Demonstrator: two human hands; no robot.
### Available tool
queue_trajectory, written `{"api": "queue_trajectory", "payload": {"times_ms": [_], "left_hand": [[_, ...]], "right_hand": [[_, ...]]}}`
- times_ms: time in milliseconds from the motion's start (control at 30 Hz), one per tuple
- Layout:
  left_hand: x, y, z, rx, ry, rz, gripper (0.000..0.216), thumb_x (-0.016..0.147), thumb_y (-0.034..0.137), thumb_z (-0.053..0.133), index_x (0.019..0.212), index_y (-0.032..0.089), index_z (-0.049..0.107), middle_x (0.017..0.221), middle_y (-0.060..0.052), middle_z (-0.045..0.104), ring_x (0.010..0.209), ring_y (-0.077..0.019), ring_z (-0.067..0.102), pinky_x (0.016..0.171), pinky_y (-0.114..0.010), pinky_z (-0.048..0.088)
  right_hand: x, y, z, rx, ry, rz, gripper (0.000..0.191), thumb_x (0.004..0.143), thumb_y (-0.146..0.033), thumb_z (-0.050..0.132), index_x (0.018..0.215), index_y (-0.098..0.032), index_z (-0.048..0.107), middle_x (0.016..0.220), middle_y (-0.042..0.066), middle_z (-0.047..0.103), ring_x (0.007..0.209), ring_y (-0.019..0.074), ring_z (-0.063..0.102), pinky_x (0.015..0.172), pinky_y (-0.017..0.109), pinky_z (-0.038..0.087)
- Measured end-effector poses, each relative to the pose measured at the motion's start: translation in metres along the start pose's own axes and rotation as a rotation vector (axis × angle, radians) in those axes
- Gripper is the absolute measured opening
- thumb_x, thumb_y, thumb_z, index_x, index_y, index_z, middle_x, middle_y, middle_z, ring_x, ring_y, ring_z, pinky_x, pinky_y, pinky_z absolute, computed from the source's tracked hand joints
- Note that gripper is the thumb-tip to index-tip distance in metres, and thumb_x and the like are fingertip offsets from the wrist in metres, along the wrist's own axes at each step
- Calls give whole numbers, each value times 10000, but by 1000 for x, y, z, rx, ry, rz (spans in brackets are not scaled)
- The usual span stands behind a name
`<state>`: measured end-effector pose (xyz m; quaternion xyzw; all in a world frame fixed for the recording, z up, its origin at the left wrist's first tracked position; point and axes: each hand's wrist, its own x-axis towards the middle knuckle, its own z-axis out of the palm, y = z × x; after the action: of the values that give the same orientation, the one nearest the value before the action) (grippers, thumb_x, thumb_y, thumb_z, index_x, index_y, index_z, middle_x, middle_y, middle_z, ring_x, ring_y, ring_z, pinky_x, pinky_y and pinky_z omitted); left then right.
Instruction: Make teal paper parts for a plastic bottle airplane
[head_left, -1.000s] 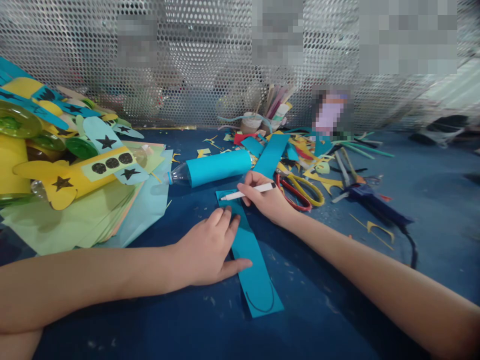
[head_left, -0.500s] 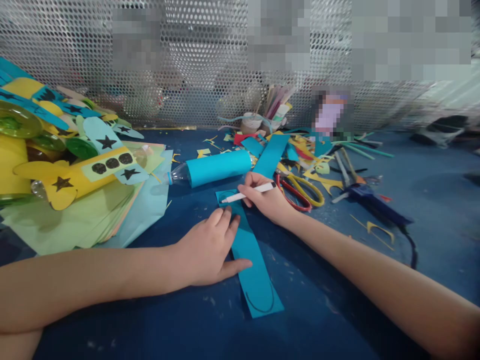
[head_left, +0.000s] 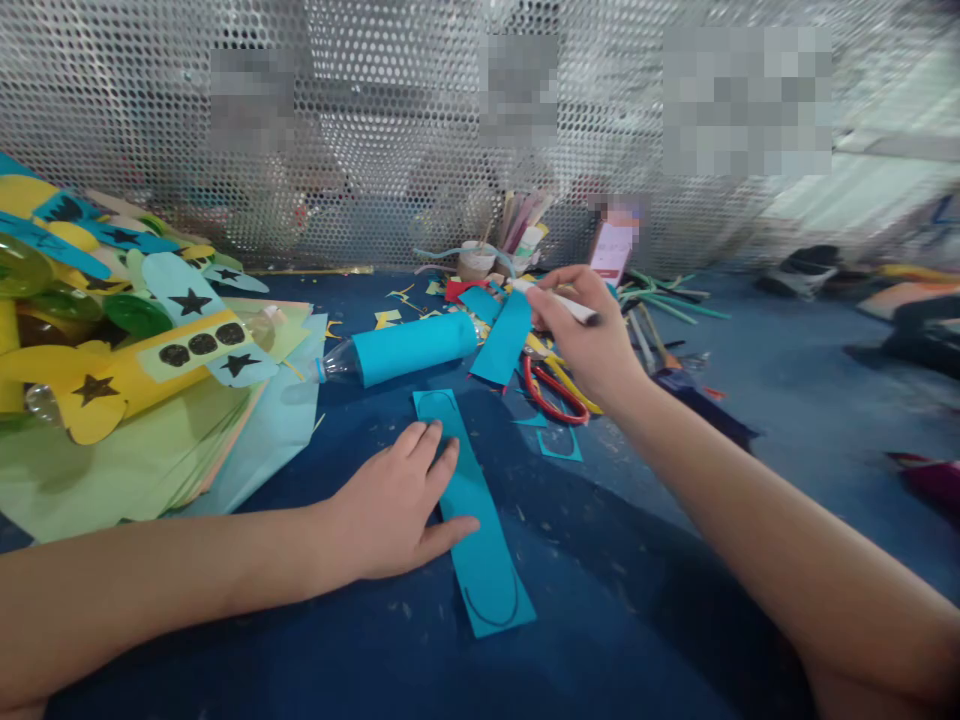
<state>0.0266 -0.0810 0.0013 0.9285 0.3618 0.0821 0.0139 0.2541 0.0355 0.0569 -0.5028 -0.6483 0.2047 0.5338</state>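
My left hand (head_left: 397, 490) lies with fingers spread on a long blue paper strip (head_left: 487, 540), pressing its left edge to the table. Curved black lines are drawn at both ends of the strip. My right hand (head_left: 589, 320) pinches a white marker (head_left: 574, 306) with a black end, raised near a second blue paper piece (head_left: 506, 340). Left of that piece lies a plastic bottle (head_left: 341, 362) wrapped in blue paper (head_left: 416, 350). Red-handled scissors (head_left: 555, 395) rest below my right hand, beside yellow handles partly hidden by it.
Finished yellow-and-blue bottle planes (head_left: 187, 345) sit at the left on stacked coloured paper (head_left: 150, 480). Paper scraps (head_left: 559, 443) lie about the scissors. A cup of sticks (head_left: 476, 262), a phone (head_left: 613, 250) and a dark blue glue gun (head_left: 705, 405) are farther off, before a perforated metal wall (head_left: 397, 130).
My right hand has lifted the marker off the strip's far end and moved up and right. My left hand stays on the strip. The view has turned slightly right.
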Motion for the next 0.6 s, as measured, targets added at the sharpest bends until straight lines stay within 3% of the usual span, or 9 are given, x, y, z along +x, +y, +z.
{"api": "queue_trajectory", "payload": {"times_ms": [100,267,433,600], "left_hand": [[0,-1,0,8,17,15,738,950,598,237,1368,40,478,1407,-285,445,1297,-416,413,981,-565,422],[3,-2,-8,-23,65,24,678,959,564,260,1275,45,562,1336,-276,511,1275,-411,433,979,-573,427],[11,-7,-22,-63,101,-42,565,959,510,329,1170,60,597,1240,-235,543,1169,-358,498,947,-511,465],[20,-25,-21,81,152,-205,738,856,656,430,1183,8,562,1092,-230,556,1033,-369,518,888,-524,463]], "right_hand": [[19,3,-27,-275,-105,7,195,827,-373,611,949,-226,574,733,9,576,660,159,540,624,303,424],[39,35,-59,-596,-195,46,207,807,-259,562,997,-187,602,678,10,550,613,171,536,609,301,422],[42,59,-69,-930,-382,112,196,785,-161,526,964,-176,606,710,53,613,670,205,575,608,291,404],[41,62,-71,-962,-405,141,286,752,-178,601,1034,-169,557,804,75,672,710,212,616,587,273,415]]}}
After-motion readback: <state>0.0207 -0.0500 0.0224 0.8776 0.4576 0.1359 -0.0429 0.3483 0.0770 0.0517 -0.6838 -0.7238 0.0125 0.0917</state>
